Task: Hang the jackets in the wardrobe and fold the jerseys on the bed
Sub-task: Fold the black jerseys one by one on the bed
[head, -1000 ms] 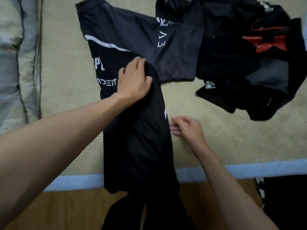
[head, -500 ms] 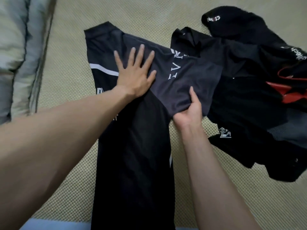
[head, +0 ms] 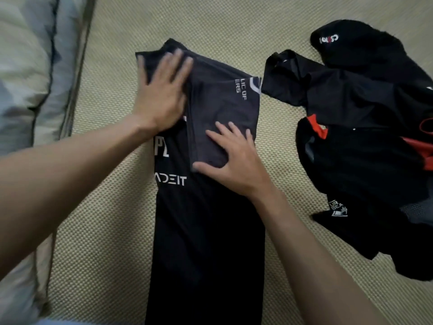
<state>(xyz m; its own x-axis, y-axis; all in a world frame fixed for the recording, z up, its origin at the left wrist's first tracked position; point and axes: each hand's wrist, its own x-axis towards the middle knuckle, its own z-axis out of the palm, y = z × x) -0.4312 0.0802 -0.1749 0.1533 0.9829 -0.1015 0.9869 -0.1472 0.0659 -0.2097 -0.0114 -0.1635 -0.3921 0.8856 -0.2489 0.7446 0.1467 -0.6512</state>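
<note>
A black jersey [head: 206,231] with white lettering lies lengthwise on the woven bed mat [head: 234,24], folded into a long strip. Its grey sleeve [head: 222,109] is folded in over the chest. My left hand [head: 161,95] lies flat with spread fingers on the jersey's upper left part, near the collar. My right hand [head: 234,160] presses flat on the folded grey sleeve. Neither hand grips the cloth.
A heap of black garments with red patches [head: 365,156] lies on the mat to the right, a black piece with a small logo [head: 346,43] on top at the back. A pale quilt [head: 25,73] runs along the left side.
My right hand has folded the grey sleeve over onto the jersey and now lies flat on it. My left hand has slid up towards the collar. The view has moved closer.
</note>
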